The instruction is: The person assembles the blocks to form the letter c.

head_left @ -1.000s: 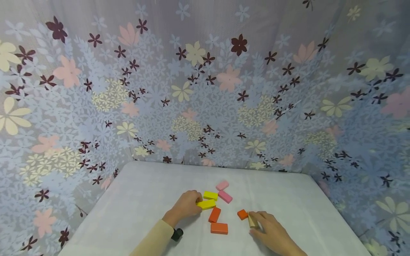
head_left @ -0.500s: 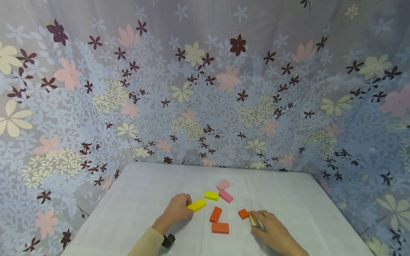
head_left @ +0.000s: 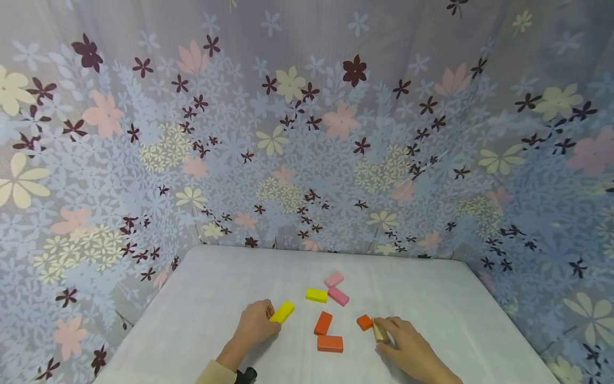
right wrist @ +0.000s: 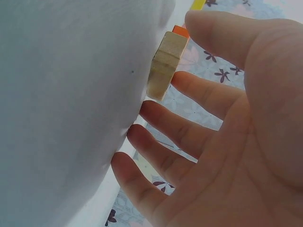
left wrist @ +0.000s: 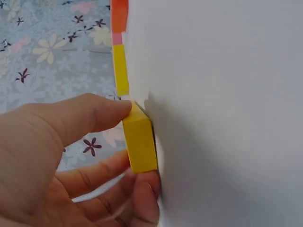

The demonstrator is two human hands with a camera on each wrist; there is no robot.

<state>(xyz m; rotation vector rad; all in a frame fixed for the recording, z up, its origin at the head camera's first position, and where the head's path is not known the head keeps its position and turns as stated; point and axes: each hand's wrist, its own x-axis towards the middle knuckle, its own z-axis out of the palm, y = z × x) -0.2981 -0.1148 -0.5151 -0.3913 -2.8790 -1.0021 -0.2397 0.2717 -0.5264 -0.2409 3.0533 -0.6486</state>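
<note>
Yellow block (head_left: 283, 311) is pinched by left hand (head_left: 255, 323), long axis pointed forward-right; wooden block (head_left: 380, 334) is touched by right hand (head_left: 409, 345), fingers relaxed.

Head cam faces forward-down over the tabletop (head_left: 230, 277); wrist cams close, skimming it. Head and left-wrist views share the held yellow block (head_left: 284, 311).

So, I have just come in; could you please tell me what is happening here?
A person works with both hands at a white surface. The left hand pinches a yellow block, away from the rest. The right hand, its fingers loosely spread, touches a bare wooden block beside a small orange block. Between and beyond the hands lie another yellow block, a light pink block, a darker pink block and two orange-red blocks, none held.
</note>
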